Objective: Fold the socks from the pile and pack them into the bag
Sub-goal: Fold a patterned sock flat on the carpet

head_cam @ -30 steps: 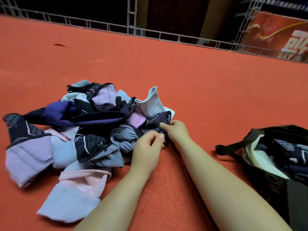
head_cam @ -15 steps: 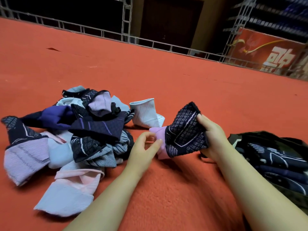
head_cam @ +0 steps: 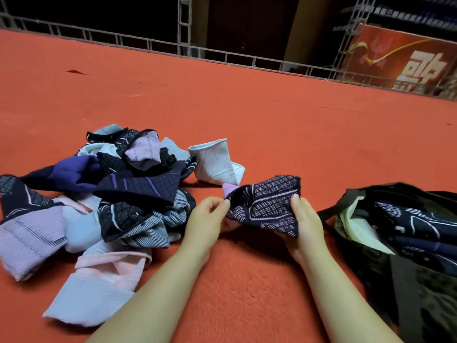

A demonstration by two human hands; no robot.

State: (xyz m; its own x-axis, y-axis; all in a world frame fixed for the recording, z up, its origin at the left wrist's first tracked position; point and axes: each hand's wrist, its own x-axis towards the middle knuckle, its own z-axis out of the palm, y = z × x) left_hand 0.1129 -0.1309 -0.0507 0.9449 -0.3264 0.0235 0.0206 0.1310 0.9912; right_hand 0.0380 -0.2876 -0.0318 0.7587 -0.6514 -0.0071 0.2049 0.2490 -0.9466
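We have lowered the dark sock flatter; our left hand and right hand pinch its ends.

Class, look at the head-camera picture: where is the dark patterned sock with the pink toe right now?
The dark patterned sock with the pink toe is centre frame, held between the left hand and right hand, just right of the sock pile.

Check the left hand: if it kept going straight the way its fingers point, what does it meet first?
The left hand points up and right, its fingers already pinching the edge of the dark patterned sock. Straight on, it would likely push into that sock first. The pale folded sock lies beyond on the carpet; depth there is unclear.
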